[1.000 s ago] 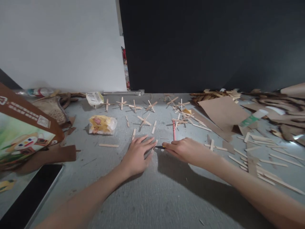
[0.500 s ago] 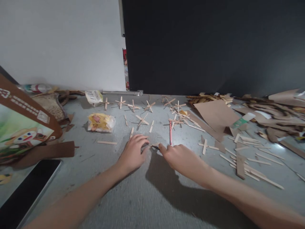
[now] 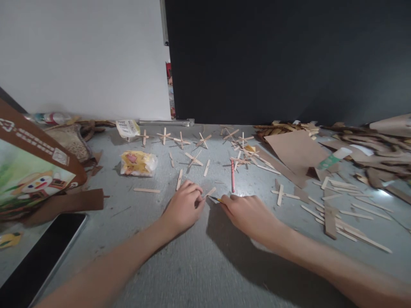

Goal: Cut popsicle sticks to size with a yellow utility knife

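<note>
My left hand (image 3: 185,202) is closed, its fingertips pinching a short wooden craft stick (image 3: 210,191) just above the grey table. From the right, my right hand (image 3: 241,209) grips a slim pointed tool (image 3: 216,199) with a dark tip and a yellow part; its kind is not clear. The tip meets or nearly meets the stick's near end. Just beyond my right hand lies a red patterned pen-like stick (image 3: 233,176). Past my left hand, another craft stick (image 3: 179,179) lies flat. Several crossed craft sticks (image 3: 194,159) are spread farther back.
Loose craft sticks (image 3: 362,236) and brown cardboard (image 3: 293,152) cover the right side. A yellow packet (image 3: 138,163) is at left. Nearer me are a phone (image 3: 45,259) and a printed brown bag (image 3: 38,171). Dark (image 3: 282,64) and white panels (image 3: 83,60) stand behind.
The short craft stick at my left fingertips now shows more clearly, angled up and away. The tool's yellow part has come into sight. The whole view has shifted slightly.
</note>
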`<move>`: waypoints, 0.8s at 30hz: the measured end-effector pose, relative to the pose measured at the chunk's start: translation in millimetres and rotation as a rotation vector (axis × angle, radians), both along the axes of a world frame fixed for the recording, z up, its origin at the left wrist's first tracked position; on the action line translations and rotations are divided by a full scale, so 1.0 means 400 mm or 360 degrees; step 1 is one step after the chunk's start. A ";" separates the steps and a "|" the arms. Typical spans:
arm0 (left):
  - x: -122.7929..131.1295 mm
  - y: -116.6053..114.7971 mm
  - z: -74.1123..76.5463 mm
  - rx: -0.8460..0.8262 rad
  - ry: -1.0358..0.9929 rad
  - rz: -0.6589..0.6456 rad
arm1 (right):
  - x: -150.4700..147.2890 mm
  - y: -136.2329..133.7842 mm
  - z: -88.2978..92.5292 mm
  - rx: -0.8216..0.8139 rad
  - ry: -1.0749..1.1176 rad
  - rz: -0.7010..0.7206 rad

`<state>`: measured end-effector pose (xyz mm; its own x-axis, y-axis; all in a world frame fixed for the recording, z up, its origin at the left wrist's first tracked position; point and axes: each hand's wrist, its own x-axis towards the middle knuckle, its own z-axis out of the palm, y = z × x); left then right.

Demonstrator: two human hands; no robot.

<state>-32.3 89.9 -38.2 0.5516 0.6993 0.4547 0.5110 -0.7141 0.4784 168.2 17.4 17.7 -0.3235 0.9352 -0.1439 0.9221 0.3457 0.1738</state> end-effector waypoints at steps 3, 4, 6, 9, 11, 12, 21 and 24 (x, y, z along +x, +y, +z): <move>0.000 -0.001 0.004 -0.0031 0.0007 -0.0065 | 0.015 0.017 0.002 -0.0111 0.0021 -0.0072; 0.000 -0.001 0.006 -0.0053 0.0005 -0.0076 | 0.018 0.023 0.005 -0.0148 0.0004 -0.0077; 0.000 0.002 0.007 -0.0104 -0.0015 -0.0080 | 0.021 0.032 0.013 -0.0203 -0.0028 -0.0060; 0.000 0.007 0.008 -0.0205 -0.0060 -0.0057 | 0.022 0.043 0.023 -0.0233 -0.0041 0.0007; -0.001 0.010 0.010 -0.0262 -0.0048 -0.0063 | 0.025 0.049 0.022 -0.0240 -0.0046 0.0055; -0.002 0.010 0.011 -0.0275 -0.0014 -0.0084 | 0.028 0.052 0.019 -0.0235 -0.0057 0.0083; -0.007 0.011 0.001 -0.0217 0.0240 -0.0140 | 0.019 0.078 0.057 -0.0317 -0.0086 0.0120; -0.006 0.014 -0.003 -0.0189 0.0230 -0.0132 | 0.001 0.093 0.097 -0.0405 -0.0150 0.0154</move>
